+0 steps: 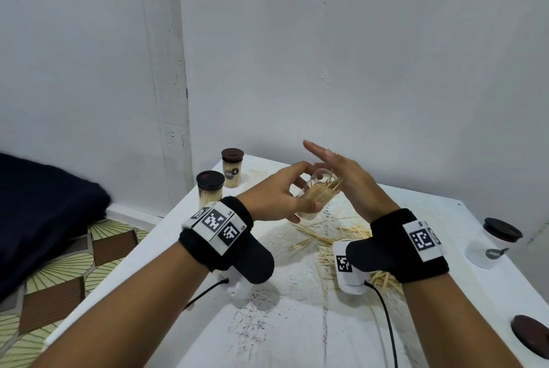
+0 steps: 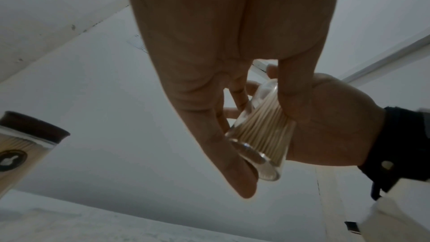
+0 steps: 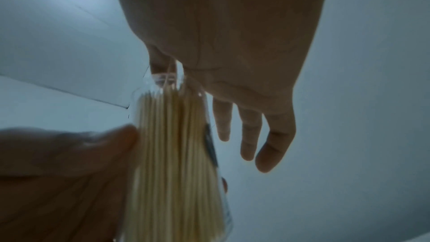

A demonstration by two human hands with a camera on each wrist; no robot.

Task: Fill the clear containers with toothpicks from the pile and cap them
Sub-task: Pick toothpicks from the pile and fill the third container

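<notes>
A: Where's the jar (image 1: 315,196) you're filling?

B: You've got it lifted off the desk (image 1: 297,323), just above the far edge of the pile (image 1: 332,244). It's tilted, mouth pointing up and away from you, and it's nearly full of toothpicks (image 1: 322,191). A few stick out past the rim.

A: And your left hand (image 1: 277,194)?

B: Your left grip is wrapped round the jar. In the left wrist view the thumb (image 2: 235,163) lies along the base end and the fingers curl round the far side, so the jar (image 2: 260,135) is pinched between them.

A: The right hand (image 1: 350,180)?

B: Your right grip is spread, fingers straight. The palm side sits against the jar's mouth and the toothpick tips. In the right wrist view three fingers (image 3: 274,135) hang loose beyond the jar (image 3: 177,154); whether the thumb and forefinger pinch any toothpicks there, I can't tell.

A: What else is round the pile?

B: Two capped jars full of toothpicks stand beyond it to the left, near the desk's far left corner: the near one (image 1: 210,191) and the far one (image 1: 232,168). To the pile's right stands an empty jar (image 1: 490,244) with a dark cap sitting on it, close to the desk's right edge. A loose cap (image 1: 531,336) lies flat at that same edge, nearer to you than the pile. Loose toothpicks spread under your right wrist.
</notes>
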